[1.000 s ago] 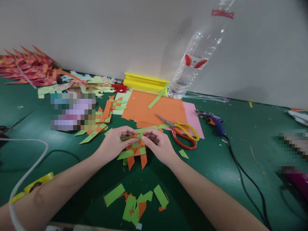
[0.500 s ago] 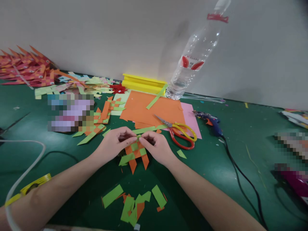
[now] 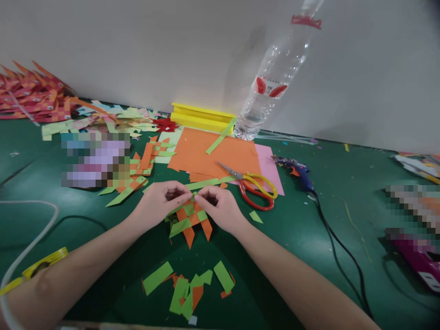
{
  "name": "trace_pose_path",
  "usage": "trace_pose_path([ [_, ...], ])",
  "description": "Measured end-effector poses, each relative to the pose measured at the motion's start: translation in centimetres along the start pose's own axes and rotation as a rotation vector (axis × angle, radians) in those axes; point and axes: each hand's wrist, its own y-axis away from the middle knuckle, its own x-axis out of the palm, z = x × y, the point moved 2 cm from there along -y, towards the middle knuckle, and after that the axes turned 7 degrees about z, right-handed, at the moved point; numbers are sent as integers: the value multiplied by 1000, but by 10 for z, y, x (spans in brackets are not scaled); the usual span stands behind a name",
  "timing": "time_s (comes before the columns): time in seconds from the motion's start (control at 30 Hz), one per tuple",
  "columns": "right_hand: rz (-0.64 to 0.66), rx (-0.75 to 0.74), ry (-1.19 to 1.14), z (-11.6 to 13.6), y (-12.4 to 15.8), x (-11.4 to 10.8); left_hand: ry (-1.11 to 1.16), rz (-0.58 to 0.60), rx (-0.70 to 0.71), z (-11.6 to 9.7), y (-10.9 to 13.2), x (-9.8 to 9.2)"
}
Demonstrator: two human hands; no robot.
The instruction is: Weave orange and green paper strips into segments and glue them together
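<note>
A small woven piece of orange and green paper strips (image 3: 190, 219) lies on the green table (image 3: 302, 238) between my hands. My left hand (image 3: 158, 201) pinches its upper left edge, fingers curled. My right hand (image 3: 220, 206) pinches the upper right edge, its fingers closed on a green strip. Both thumbs and forefingers meet near the top of the weave. Orange strip ends stick out below toward me.
Cut green and orange scraps (image 3: 189, 286) lie near me. Red-and-yellow scissors (image 3: 254, 185) rest on orange paper (image 3: 213, 156) over a pink sheet. A clear bottle (image 3: 275, 78), yellow block (image 3: 202, 117), glue gun (image 3: 295, 172) with black cord, and woven pieces (image 3: 30, 94) at far left.
My fingers have shifted slightly on the top of the woven piece, pressing a green strip in. The piece now lies a bit flatter; the view has drifted slightly.
</note>
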Motion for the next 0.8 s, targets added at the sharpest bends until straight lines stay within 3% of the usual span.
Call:
trace_pose_path([
  [0.4,99,136,-161,-6,-1,-2,26,-45,-26,-6,3,0],
  [0.8,81,164,-156,-4,-2,-3,112,-103,-33,3,1,-4],
])
